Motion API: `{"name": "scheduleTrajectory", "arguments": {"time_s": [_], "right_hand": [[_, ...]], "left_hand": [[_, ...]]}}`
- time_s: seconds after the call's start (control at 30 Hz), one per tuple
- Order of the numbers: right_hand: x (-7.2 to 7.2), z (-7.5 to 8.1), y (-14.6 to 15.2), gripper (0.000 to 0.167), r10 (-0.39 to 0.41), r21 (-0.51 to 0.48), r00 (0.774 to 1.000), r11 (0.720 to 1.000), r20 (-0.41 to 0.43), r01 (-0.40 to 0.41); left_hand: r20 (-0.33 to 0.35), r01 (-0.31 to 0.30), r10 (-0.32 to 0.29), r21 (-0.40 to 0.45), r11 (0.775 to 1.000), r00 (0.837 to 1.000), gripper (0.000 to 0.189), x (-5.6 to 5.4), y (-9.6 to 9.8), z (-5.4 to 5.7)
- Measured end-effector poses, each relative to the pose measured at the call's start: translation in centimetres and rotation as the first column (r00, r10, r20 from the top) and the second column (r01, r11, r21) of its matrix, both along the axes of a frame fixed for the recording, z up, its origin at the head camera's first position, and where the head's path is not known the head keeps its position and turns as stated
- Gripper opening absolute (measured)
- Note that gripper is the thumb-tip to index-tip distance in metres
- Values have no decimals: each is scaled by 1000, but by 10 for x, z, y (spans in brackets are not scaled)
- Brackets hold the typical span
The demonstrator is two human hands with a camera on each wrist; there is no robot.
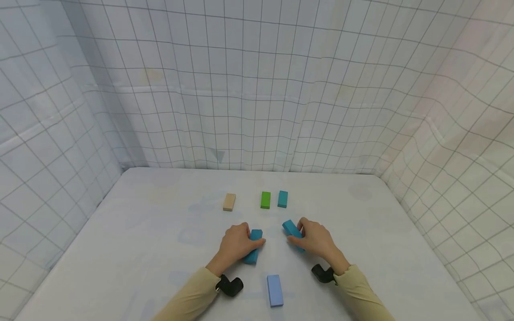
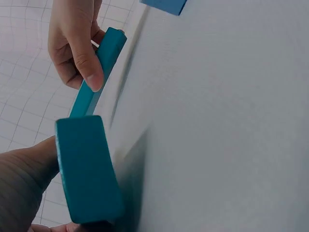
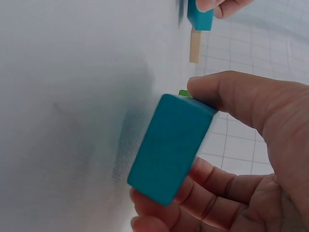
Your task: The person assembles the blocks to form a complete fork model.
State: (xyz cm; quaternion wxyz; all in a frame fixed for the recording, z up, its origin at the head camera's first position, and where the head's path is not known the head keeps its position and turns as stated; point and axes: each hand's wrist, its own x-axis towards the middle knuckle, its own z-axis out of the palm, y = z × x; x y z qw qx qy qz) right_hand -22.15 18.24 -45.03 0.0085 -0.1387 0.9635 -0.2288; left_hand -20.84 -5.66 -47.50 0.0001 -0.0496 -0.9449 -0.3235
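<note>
My left hand (image 1: 238, 243) grips a long teal block (image 1: 252, 256) across its middle, thumb on the near right side and fingers on the far left. In the left wrist view the end face of this teal block (image 2: 89, 169) fills the lower left. My right hand (image 1: 315, 238) pinches a second teal block (image 1: 291, 228) between thumb and fingers, and it slants down to the right in the head view. The right wrist view shows the end face of that block (image 3: 171, 150) close up, with a shadow on the white surface beside it.
Beyond the hands lie a tan block (image 1: 229, 202), a green block (image 1: 265, 200) and a short teal block (image 1: 283, 199) in a loose row. A light blue block (image 1: 275, 290) lies nearer, between the forearms. White grid-lined curtains (image 1: 257, 89) surround the white table (image 1: 160, 214).
</note>
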Motion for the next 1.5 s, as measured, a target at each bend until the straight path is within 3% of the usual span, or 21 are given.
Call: {"name": "scheduleTrajectory", "arguments": {"time_s": [0.27,0.47,0.63,0.8,0.93,1.13,1.33,1.4,1.5], "right_hand": [[-3,3,-2,33,-7,-7,1000,1000,-3,7],[-3,3,-2,33,-2,-2,1000,1000,-11,2],[-5,4,-3,34,-2,-1,1000,1000,-17,2],[-6,4,-4,34,2,-5,1000,1000,-24,-2],[-7,5,-6,34,8,-9,999,1000,-37,-8],[-10,8,-10,34,15,-32,999,999,-51,-17],[-11,9,-11,34,33,-63,997,997,-70,-37],[-12,9,-11,33,42,-78,996,996,-79,-48],[-12,9,-12,32,57,-91,994,994,-98,-66]], "left_hand": [[-72,6,-10,-67,998,997,44,-1,12,-3],[-70,5,-9,-45,999,998,51,0,14,-2],[-3,17,-17,69,997,1000,50,1,10,-3],[91,35,-61,261,965,994,43,2,5,-5],[114,40,-85,357,933,990,39,3,2,-5],[110,50,-106,420,906,988,34,2,-2,-11],[58,111,-158,482,869,986,28,4,-9,-15],[14,159,-190,490,857,982,27,5,-13,-16],[-97,259,-241,445,857,966,28,3,-19,-16]]}}
